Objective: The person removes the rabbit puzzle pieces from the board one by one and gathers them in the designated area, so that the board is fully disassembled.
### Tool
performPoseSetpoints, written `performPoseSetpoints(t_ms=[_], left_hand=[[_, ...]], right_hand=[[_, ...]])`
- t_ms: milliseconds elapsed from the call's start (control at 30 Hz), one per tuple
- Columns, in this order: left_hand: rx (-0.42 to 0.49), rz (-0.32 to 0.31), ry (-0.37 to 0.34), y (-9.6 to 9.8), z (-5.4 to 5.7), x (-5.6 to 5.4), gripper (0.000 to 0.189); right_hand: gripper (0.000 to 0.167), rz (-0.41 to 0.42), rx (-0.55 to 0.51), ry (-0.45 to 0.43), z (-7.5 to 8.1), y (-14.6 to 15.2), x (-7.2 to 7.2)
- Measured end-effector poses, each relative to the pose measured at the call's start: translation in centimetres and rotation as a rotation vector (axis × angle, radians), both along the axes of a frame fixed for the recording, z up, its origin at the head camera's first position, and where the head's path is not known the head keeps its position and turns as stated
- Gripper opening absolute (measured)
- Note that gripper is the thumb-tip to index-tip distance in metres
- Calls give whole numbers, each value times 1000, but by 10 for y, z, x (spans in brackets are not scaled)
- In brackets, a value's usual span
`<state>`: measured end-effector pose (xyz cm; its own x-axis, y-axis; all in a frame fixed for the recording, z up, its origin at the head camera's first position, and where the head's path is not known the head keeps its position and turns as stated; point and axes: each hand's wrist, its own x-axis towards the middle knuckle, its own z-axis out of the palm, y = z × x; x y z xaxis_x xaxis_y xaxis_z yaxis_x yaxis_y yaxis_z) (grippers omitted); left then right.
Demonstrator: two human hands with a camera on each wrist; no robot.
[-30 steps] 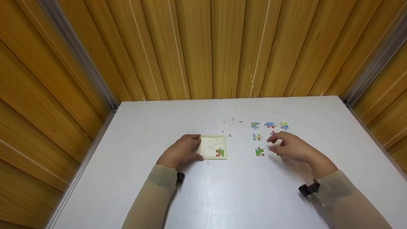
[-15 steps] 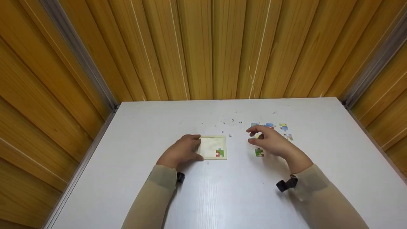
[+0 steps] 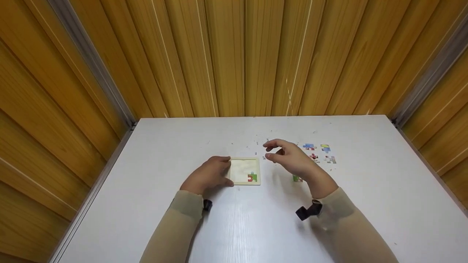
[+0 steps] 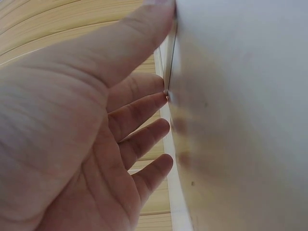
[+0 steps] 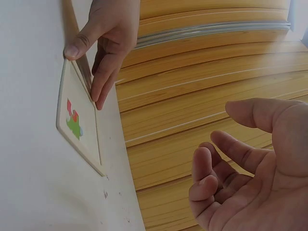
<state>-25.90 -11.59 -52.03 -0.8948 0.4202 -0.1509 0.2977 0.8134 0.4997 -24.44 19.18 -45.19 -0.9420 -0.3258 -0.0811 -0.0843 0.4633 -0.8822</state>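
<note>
A square wooden puzzle tray (image 3: pixel 245 183) lies flat on the white table, with one red-and-green puzzle piece (image 3: pixel 252 177) in its near right corner. My left hand (image 3: pixel 208 174) grips the tray's left side, thumb at the near corner and fingertips at the far one. Just right of the tray, above the table, is my right hand (image 3: pixel 292 157). Its thumb and fingers are apart in the right wrist view, and nothing shows between them. Beyond it lie loose pieces: a blue one (image 3: pixel 309 147), a yellow-and-blue one (image 3: pixel 325 148), and others partly hidden by the hand.
A green piece (image 3: pixel 297 178) shows under the right wrist. Two more pieces, a red one (image 3: pixel 313 157) and a pale one (image 3: pixel 330 159), lie farther right. Dark specks dot the table (image 3: pixel 190 135) behind the tray. Wood-patterned walls (image 3: pixel 226 58) stand around its far side.
My right hand has moved left from the loose pieces toward the tray, uncovering the pale piece and covering some on the left. My left hand and the tray have stayed in place.
</note>
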Motion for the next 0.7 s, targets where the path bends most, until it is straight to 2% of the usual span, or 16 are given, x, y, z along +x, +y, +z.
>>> performPoseSetpoints(t_ms=[133, 367, 533, 700], left_hand=[[-6, -13, 7, 0, 1, 0, 72], [-5, 15, -20, -1, 6, 1, 72], [13, 30, -38, 0, 5, 1, 74], [4, 16, -33, 0, 2, -1, 74]], right_hand=[[40, -35, -54, -22, -3, -9, 1], [41, -21, -125, -66, -22, -28, 2], [45, -3, -96, -73, -35, -35, 3], [49, 42, -5, -72, -46, -39, 5]])
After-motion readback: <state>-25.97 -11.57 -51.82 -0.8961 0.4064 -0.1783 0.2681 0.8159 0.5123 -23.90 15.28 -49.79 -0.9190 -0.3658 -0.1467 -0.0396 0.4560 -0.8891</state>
